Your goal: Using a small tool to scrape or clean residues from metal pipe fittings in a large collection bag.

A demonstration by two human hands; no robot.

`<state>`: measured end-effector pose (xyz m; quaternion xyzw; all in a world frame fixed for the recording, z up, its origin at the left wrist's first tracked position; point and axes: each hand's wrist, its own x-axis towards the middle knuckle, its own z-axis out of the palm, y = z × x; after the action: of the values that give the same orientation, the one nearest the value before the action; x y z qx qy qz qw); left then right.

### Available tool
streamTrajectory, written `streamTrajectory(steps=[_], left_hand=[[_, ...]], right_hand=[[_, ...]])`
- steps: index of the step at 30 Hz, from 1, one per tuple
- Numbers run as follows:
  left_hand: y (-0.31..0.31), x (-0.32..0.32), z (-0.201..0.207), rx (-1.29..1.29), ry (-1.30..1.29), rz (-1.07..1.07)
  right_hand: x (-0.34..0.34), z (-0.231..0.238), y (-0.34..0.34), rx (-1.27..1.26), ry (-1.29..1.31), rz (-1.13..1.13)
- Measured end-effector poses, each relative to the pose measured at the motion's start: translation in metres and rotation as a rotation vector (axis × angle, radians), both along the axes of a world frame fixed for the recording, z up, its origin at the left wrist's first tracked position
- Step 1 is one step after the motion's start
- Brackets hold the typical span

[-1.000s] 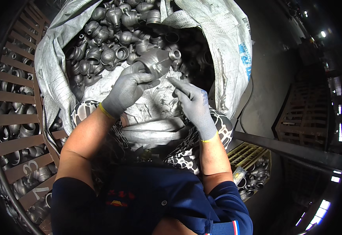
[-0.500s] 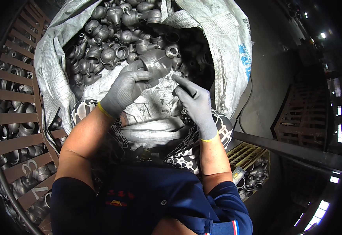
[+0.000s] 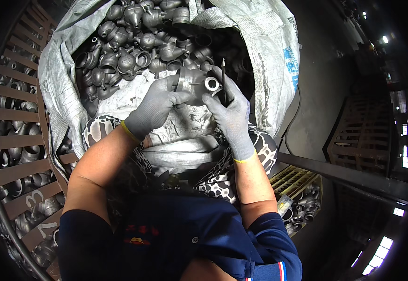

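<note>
My left hand [image 3: 155, 105], in a grey knit glove, is closed round the wide end of a dark grey metal pipe casting [image 3: 192, 84]. The casting is rounded, and its narrow ringed opening points to the right. At that end is my gloved right hand [image 3: 229, 103], its thumb by the opening and its fingers bent behind. A thin dark rod-like tool [image 3: 223, 77] with a pale tip stands upright in the right hand's grip; its lower part is hidden. Both hands are above a white woven sack [image 3: 267, 70], whose open mouth shows many similar castings [image 3: 131, 63].
On the left stands a brown slatted metal crate [image 3: 19, 140] full of castings. A yellow slatted crate [image 3: 293, 180] with more castings sits at lower right, under a dark metal bar [image 3: 344, 175]. Another slatted crate [image 3: 360, 136] is farther right.
My right hand has moved up to the casting's narrow end, and the thin tool has come into sight. The casting has turned and shifted slightly down, its ringed opening now more toward me.
</note>
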<state>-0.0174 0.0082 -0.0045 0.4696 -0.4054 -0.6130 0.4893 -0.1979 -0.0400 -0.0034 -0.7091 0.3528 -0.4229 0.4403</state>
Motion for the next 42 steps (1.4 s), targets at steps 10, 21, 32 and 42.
streamTrajectory(steps=[10,21,32,42], left_hand=[[0.0,-0.001,-0.004,-0.05,-0.192,-0.112],[-0.009,-0.007,0.002,-0.629,-1.31,-0.182],[-0.011,-0.02,0.005,-0.753,-1.375,-0.113],[-0.009,-0.021,0.0,-0.841,-1.273,-0.04]], right_hand=[[-0.005,-0.007,-0.005,-0.035,-0.058,-0.059],[-0.018,0.005,0.003,-0.065,0.13,-0.105],[-0.022,-0.006,0.001,0.061,-0.021,-0.223],[-0.025,-0.003,-0.003,0.227,-0.169,-0.273]])
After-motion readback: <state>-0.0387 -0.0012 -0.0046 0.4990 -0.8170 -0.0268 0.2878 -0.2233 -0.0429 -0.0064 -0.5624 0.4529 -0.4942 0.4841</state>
